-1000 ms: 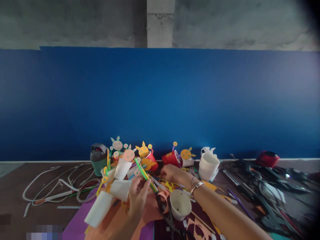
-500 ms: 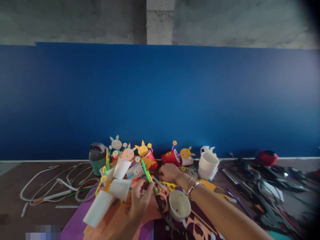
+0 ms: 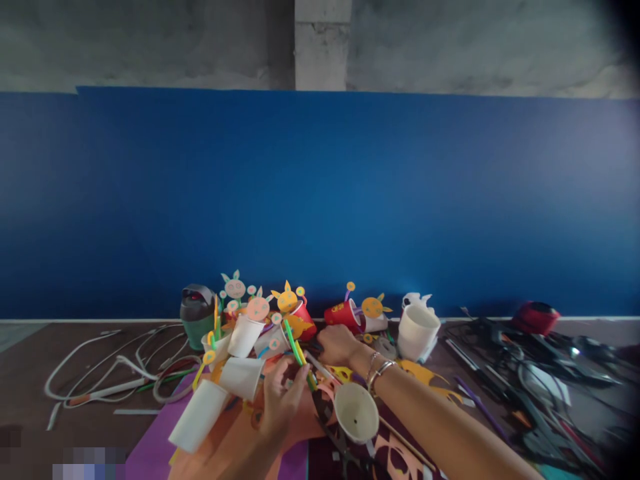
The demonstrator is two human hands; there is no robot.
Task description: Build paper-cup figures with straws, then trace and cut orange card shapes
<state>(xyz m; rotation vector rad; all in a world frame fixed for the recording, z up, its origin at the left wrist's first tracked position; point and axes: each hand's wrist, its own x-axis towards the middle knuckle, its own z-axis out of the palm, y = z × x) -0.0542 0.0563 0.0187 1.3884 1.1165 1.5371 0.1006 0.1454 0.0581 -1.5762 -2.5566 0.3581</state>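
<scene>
My left hand (image 3: 283,397) is closed, thumb and fingers pinching a green and a yellow straw (image 3: 295,343) that slant up to the left. Farther forward, my right hand (image 3: 337,345) reaches down among the craft pieces, close to a red paper cup (image 3: 343,315) lying on its side. Its fingers are curled, and whatever lies under them is hidden. Below the right wrist stands an open white paper cup (image 3: 357,413). Beside my left hand, two more white cups, one at the middle (image 3: 242,377) and one nearer me (image 3: 199,417), lie tipped over.
Paper animal heads, one orange (image 3: 287,298) and one pink (image 3: 258,307), rise among cups at the back. Black scissors (image 3: 345,447) and cut paper scraps (image 3: 395,457) lie in front. White cables (image 3: 120,363) sprawl at left; tools and black cords (image 3: 530,393) crowd the right. A blue panel (image 3: 320,200) stands behind.
The view has shifted very slightly. My right hand has edged a little within the pile, while my left hand keeps the straws in about the same place.
</scene>
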